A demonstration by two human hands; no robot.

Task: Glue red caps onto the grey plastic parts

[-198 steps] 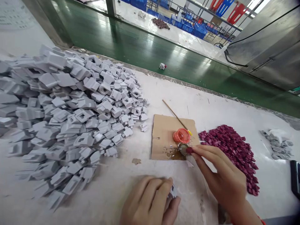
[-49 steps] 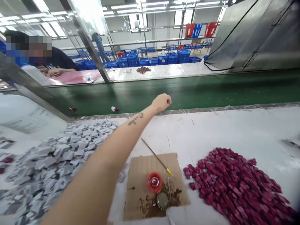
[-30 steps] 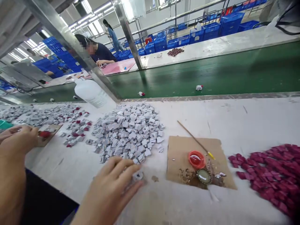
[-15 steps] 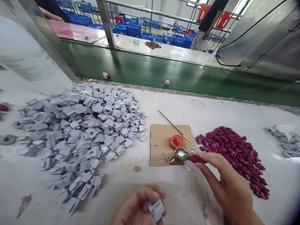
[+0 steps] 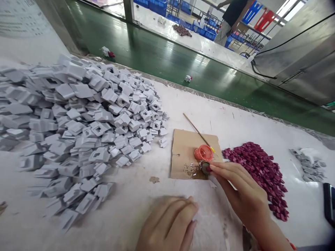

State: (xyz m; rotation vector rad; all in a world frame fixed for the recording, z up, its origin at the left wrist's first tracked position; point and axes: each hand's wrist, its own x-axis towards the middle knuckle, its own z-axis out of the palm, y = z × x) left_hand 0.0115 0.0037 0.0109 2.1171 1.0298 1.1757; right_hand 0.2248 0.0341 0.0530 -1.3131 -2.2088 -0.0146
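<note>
My right hand (image 5: 240, 188) pinches a small maroon piece (image 5: 208, 168) over a round metal cap (image 5: 205, 168) on a cardboard sheet (image 5: 179, 143). Beside the cap stands a red cup (image 5: 203, 152) with liquid in it. A thin stick with a yellow tip (image 5: 197, 130) lies across the cardboard's top edge. My left hand (image 5: 169, 223) is near the bottom middle, back upward, its fingers curled around a grey piece (image 5: 194, 218) that is mostly hidden. Left of the cardboard spreads a large pile of grey pieces (image 5: 99, 129); to its right is a maroon pile (image 5: 256, 170).
A green conveyor belt (image 5: 157, 59) crosses behind the table, carrying two small grey-and-maroon pieces (image 5: 187, 78). More grey pieces (image 5: 311, 165) lie at the far right, above a dark object (image 5: 329, 202) at the edge. A person (image 5: 230, 21) stands beyond the belt.
My left hand has turned over, covering its grey piece. My right hand has brought the maroon piece onto the cap. The view has tilted and shifted.
</note>
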